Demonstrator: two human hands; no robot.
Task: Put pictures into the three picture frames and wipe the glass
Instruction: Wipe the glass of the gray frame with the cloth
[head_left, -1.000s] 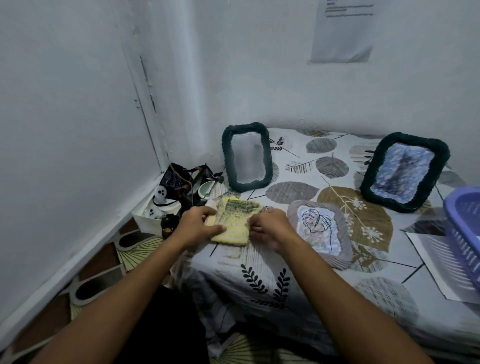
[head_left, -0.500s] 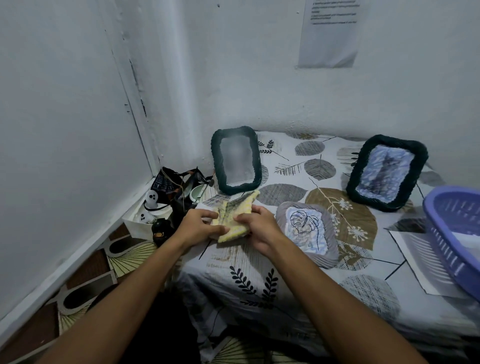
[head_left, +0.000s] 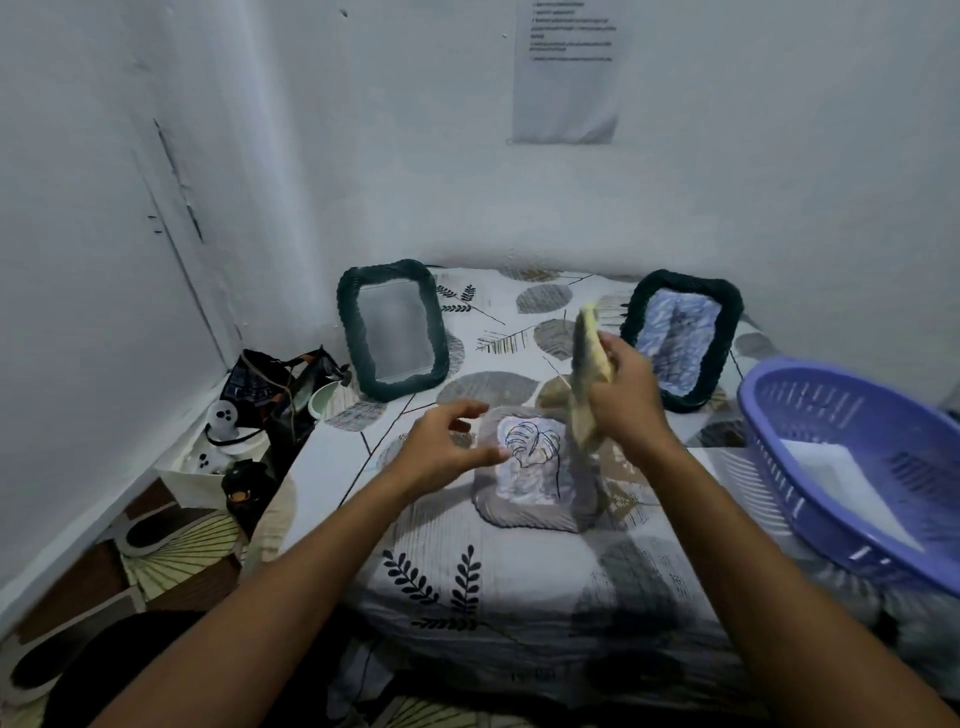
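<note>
Yellow cloth (head_left: 586, 376) hangs pinched in our right hand (head_left: 626, 395), raised above centre frame. Our left hand (head_left: 441, 449) hovers, fingers loose, holding nothing. The grey frame (head_left: 530, 470) lying flat at centre shows a leaf drawing; the dark green frame (head_left: 680, 338) at upper right shows a picture. The other dark green frame (head_left: 392, 330), upper centre-left, looks blank. We judge that one unfilled, wiping under way.
</note>
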